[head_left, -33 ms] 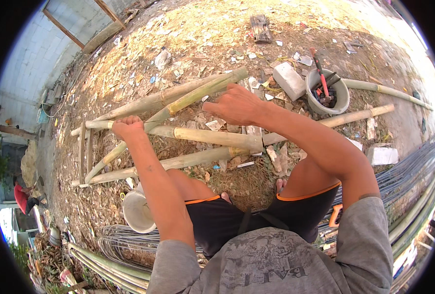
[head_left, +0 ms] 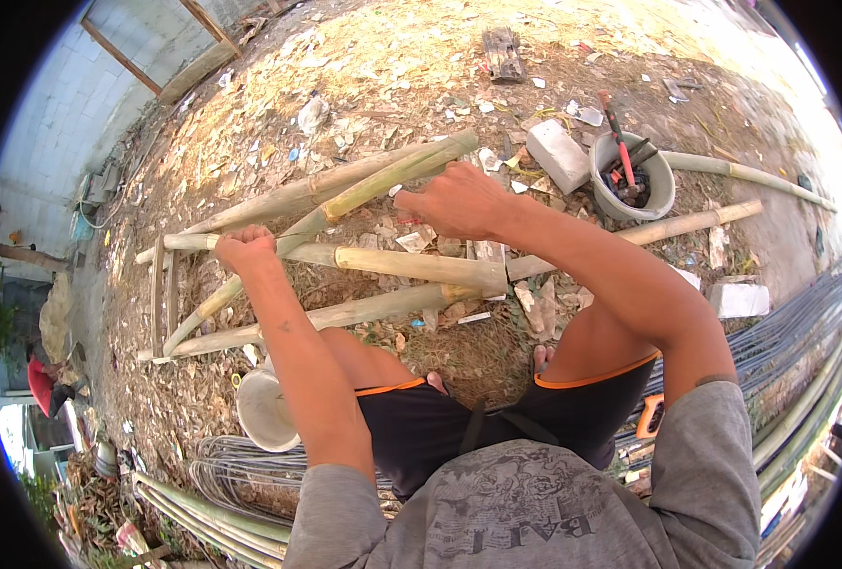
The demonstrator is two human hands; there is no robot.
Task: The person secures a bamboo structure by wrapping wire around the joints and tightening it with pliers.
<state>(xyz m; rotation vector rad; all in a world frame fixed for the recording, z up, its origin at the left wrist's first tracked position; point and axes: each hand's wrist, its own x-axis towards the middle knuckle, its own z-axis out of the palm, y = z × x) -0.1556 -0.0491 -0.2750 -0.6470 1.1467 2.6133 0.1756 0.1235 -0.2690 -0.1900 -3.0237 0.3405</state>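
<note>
Several bamboo poles lie crossed on the ground before me. A diagonal bamboo pole (head_left: 388,182) rests across a middle bamboo pole (head_left: 411,266), with a lower bamboo pole (head_left: 369,308) nearer me and an upper bamboo pole (head_left: 293,196) farther off. My left hand (head_left: 247,248) is closed over the left part of the middle pole, close to the crossing. Out to the right, my right hand (head_left: 457,201) is held closed near the far end of the diagonal pole, its thumb side toward the left. What either hand grips is too small or hidden to make out.
A grey bucket (head_left: 664,194) of tools, with a red-handled hammer (head_left: 620,142), stands at the right beside a white block (head_left: 558,156). A pale bucket (head_left: 267,408) sits by my left leg. Metal rods (head_left: 241,465) lie near me; a person in red (head_left: 40,381) is far left.
</note>
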